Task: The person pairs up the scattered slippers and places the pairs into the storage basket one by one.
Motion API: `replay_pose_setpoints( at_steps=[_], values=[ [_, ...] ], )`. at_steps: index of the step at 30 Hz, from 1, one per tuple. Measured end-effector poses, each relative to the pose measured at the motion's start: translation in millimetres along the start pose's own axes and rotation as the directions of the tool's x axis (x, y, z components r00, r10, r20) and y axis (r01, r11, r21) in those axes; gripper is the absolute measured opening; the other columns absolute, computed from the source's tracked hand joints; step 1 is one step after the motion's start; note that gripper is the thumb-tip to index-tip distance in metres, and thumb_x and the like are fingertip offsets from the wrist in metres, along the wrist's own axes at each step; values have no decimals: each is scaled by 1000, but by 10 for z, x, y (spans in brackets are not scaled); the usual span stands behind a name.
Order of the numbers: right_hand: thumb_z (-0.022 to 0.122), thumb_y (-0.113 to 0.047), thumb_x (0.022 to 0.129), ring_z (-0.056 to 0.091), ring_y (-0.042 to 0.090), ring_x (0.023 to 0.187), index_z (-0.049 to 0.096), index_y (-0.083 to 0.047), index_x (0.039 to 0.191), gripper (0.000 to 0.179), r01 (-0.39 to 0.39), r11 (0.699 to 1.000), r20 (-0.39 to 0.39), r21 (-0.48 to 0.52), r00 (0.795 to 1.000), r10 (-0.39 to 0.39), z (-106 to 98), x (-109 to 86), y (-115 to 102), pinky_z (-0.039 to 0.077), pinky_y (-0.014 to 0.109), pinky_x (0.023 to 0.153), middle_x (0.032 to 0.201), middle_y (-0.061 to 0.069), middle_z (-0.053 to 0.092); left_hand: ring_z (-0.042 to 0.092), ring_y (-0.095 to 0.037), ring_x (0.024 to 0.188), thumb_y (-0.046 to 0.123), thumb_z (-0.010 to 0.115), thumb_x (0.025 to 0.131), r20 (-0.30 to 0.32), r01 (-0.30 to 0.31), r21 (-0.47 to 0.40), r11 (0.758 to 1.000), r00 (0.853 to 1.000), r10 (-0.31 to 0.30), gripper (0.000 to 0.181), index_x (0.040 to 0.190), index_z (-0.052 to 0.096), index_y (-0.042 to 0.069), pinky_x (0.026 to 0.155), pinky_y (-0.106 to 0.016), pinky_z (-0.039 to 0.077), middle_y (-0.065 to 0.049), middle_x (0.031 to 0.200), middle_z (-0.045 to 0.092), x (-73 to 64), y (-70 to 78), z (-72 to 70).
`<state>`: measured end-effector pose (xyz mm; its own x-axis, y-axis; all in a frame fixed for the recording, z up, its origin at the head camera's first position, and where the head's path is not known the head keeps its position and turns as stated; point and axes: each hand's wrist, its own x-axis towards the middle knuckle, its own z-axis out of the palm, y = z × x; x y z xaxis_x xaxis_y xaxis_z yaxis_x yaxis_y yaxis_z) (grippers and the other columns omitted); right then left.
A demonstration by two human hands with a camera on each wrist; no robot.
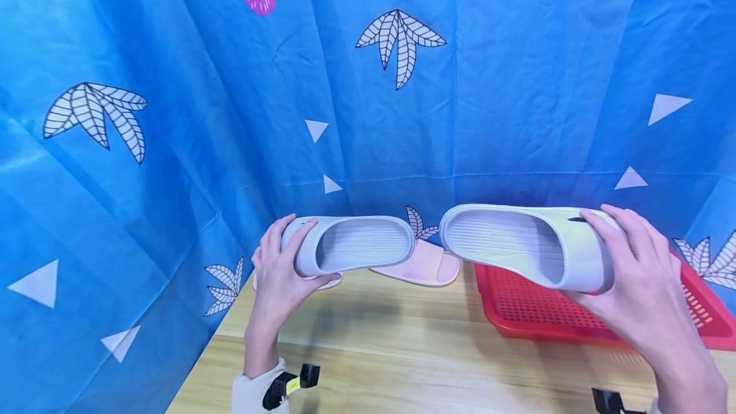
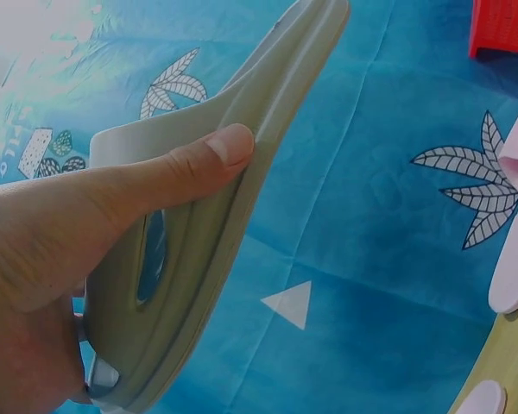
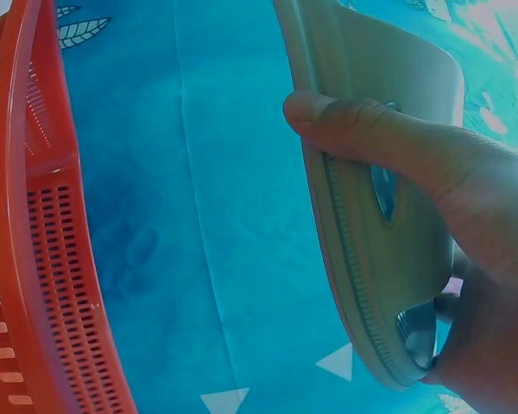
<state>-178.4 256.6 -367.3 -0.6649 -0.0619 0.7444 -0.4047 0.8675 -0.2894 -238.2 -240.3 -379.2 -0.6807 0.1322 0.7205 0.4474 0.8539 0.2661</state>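
Observation:
Two pale grey slide slippers are held up above the table, one in each hand, with heel ends pointing inward at each other. My left hand (image 1: 280,280) grips the left slipper (image 1: 368,245) round its toe and strap, thumb along the sole's edge. On the other side, my right hand (image 1: 646,280) holds the right slipper (image 1: 506,235) the same way. Both footbeds face the head camera. The left wrist view shows the left slipper's strap (image 2: 181,259) from the side; the right slipper's sole edge (image 3: 328,224) appears in the right wrist view.
A pink slipper (image 1: 422,264) lies at the back of the wooden table (image 1: 368,350). Another pale slipper (image 1: 330,283) is mostly hidden behind my left hand. The red perforated basket (image 1: 552,332) stands at the right, partly under the right slipper. A blue patterned curtain (image 1: 506,114) hangs behind.

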Motion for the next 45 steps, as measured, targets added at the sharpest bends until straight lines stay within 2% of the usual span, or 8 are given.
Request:
replay_pose_setpoints(
  at_steps=[5, 13, 28, 45],
  values=[
    [103, -3, 30, 33, 50, 136, 44, -14, 154, 138, 4, 1000, 9, -10, 1000, -3, 9, 17, -27, 31, 69, 81, 153, 22, 39, 31, -39, 141, 47, 101, 55, 5, -12, -8, 1000, 1000, 12, 102, 145, 57, 31, 102, -69, 23, -16, 155, 41, 8, 30, 23],
    [102, -3, 31, 32, 49, 138, 43, -17, 156, 139, -17, 1000, 35, -15, 999, 18, 33, 19, -83, 32, 70, 84, 153, 22, 37, 29, -39, 142, 47, 101, 56, 8, -17, 1, 1000, 1000, 17, 101, 146, 56, 31, 104, -67, 23, -15, 156, 39, 48, 72, 29],
    [103, -4, 29, 33, 48, 137, 44, -17, 154, 138, 5, 1000, 38, -7, 999, -4, 69, 26, -106, 31, 69, 86, 153, 21, 38, 30, -40, 142, 45, 102, 54, -1, -42, -7, 999, 999, 42, 103, 145, 57, 30, 104, -66, 24, -16, 155, 41, 58, 127, 93],
    [103, -5, 28, 34, 49, 136, 46, -17, 153, 138, 29, 999, 54, -20, 998, -28, 92, 35, -145, 32, 65, 81, 153, 21, 39, 30, -40, 142, 48, 101, 55, -2, -53, -20, 998, 999, 53, 102, 145, 57, 29, 101, -65, 26, -15, 155, 41, 29, 154, 142]
  ],
)
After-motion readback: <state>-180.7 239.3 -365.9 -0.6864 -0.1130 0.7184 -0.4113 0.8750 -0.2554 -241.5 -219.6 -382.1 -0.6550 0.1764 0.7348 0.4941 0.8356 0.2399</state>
